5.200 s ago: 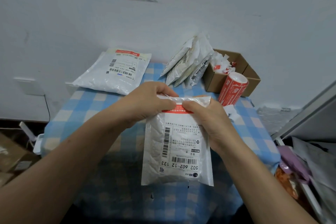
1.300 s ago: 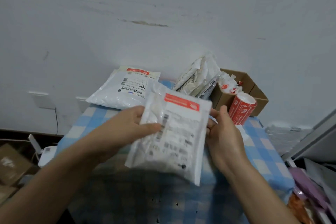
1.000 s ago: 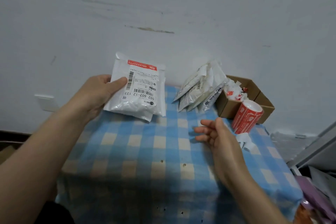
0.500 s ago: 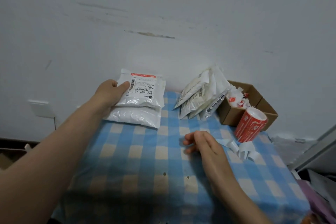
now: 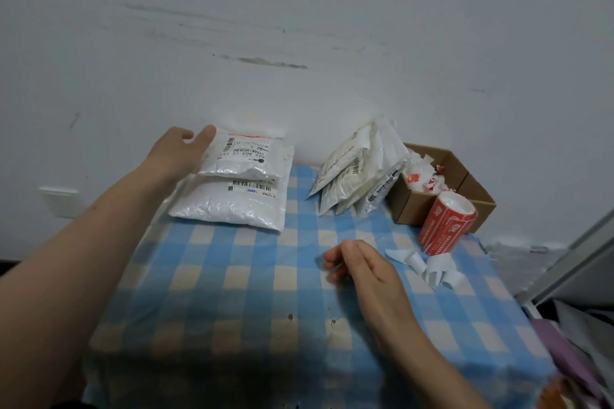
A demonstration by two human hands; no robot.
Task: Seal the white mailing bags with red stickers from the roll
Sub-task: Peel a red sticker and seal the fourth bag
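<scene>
A white mailing bag with a red sticker lies on top of a larger white bag at the table's far left. My left hand touches the top bag's left edge with relaxed fingers. Several unsealed white bags lean against the wall at the far middle. The red sticker roll stands at the far right with curled white backing strips in front of it. My right hand hovers over the middle of the table, fingers loosely curled, holding nothing.
A blue checked cloth covers the table. An open cardboard box with crumpled red and white scraps sits behind the roll. A grey shelf edge and purple and white things lie off the right side. The wall stands close behind.
The sealed bag went from both hands to my left hand, which set it on the larger bag at the far left and has loosened its hold. My right hand drew back over the table.
</scene>
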